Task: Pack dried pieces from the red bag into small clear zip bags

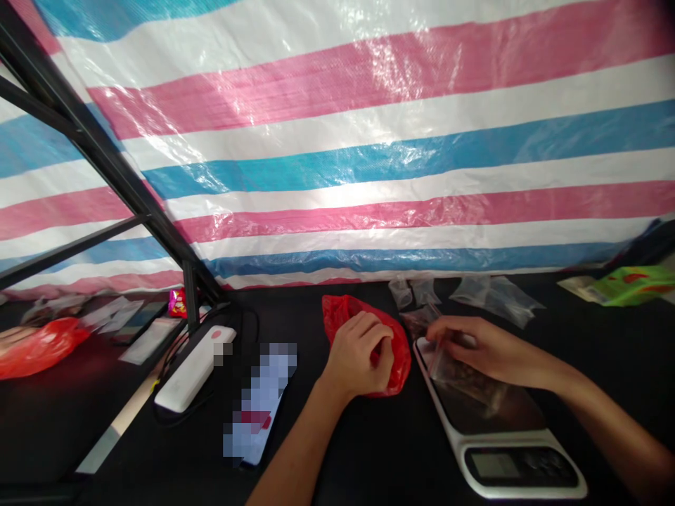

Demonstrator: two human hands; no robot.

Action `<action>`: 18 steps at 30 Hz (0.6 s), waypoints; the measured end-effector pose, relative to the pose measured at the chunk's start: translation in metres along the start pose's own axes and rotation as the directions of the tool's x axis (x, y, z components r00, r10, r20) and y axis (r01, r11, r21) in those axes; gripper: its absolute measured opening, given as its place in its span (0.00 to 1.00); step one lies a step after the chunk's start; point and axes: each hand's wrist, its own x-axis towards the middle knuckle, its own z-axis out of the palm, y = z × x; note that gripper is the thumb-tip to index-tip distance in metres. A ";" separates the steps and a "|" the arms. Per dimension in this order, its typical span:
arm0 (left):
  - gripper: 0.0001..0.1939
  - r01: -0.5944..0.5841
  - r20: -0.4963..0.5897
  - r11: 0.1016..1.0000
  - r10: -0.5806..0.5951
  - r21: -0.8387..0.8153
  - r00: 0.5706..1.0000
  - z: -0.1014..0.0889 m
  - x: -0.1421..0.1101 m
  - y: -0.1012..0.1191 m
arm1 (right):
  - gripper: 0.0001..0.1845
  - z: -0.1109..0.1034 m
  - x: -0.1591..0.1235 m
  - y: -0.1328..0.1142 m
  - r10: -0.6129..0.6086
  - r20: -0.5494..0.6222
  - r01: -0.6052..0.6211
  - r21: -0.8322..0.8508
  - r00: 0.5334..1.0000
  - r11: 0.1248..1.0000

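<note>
My left hand point(361, 351) is over the open red plastic bag point(337, 313), its fingers curled and closed. Whatever they may hold is hidden from view. My right hand point(474, 344) pinches the top edge of a clear zip bag point(469, 386) with brown bits inside. That bag is over the dark plate of a white-rimmed kitchen scale point(519, 414); whether it rests on the plate I cannot tell. The scale's small display point(494, 465) faces me, with no readable digits.
Behind the scale lie clear plastic bags point(496, 295). A green packet point(633, 284) is at the far right. To the left are a phone point(264, 407), a white power strip point(195, 369) with a dark cord, and a black metal frame point(158, 225). Striped sheeting hangs behind the table.
</note>
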 end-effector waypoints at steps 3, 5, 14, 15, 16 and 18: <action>0.05 -0.040 0.110 0.998 0.035 0.044 0.993 0.000 0.001 0.005 | 0.12 -0.003 -0.003 0.003 -0.083 -0.075 0.078 -0.069 0.994 0.995; 0.05 -0.031 0.198 0.997 0.015 0.076 0.980 0.000 0.001 0.009 | 0.12 -0.007 -0.003 0.006 -0.140 -0.136 0.122 -0.127 0.981 0.984; 0.04 -0.033 0.453 0.940 -0.133 0.340 0.882 0.017 -0.005 0.014 | 0.12 -0.011 0.004 0.017 -0.331 -0.412 0.226 -0.283 0.849 0.932; 0.05 -0.022 0.432 0.928 -0.151 0.371 0.889 0.019 -0.006 0.010 | 0.12 -0.011 0.004 0.015 -0.347 -0.413 0.235 -0.299 0.842 0.925; 0.06 -0.002 0.396 0.916 -0.172 0.402 0.902 0.020 -0.007 0.007 | 0.12 -0.011 0.003 0.013 -0.360 -0.414 0.241 -0.312 0.836 0.919; 0.07 0.055 0.313 0.897 -0.210 0.438 0.926 0.021 -0.008 0.002 | 0.12 -0.011 0.003 0.009 -0.379 -0.405 0.254 -0.329 0.832 0.909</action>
